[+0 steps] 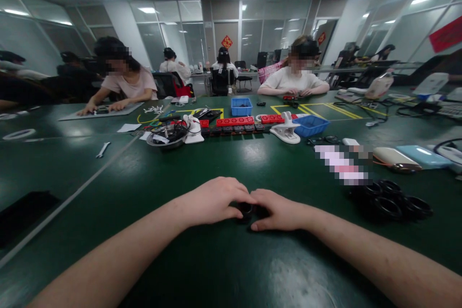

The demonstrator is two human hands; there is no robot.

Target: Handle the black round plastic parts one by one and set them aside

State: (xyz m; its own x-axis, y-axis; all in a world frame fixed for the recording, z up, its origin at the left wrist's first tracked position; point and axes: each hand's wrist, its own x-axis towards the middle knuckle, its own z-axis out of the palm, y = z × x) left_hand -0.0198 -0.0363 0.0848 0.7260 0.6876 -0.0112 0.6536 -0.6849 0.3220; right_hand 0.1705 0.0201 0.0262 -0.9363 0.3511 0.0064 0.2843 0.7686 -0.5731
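A small black ring-shaped part (246, 211) sits low over the green table, partly hidden by my fingers. My left hand (220, 199) is closed on its left side, thumb at the near edge and fingers over the top. From the other side my right hand (276, 209) curls around the part, its fingertips meeting those of my left hand and its thumb low beside the near rim. A pile of black rings (388, 207) lies to the right of my right forearm.
Across the table's middle stand red socket strips (234, 121), a blue bin (312, 125), a white clamp (287, 130) and a metal bowl (168, 140) with cables. A wrench (103, 150) and black tray (27, 211) lie left. Two people work opposite.
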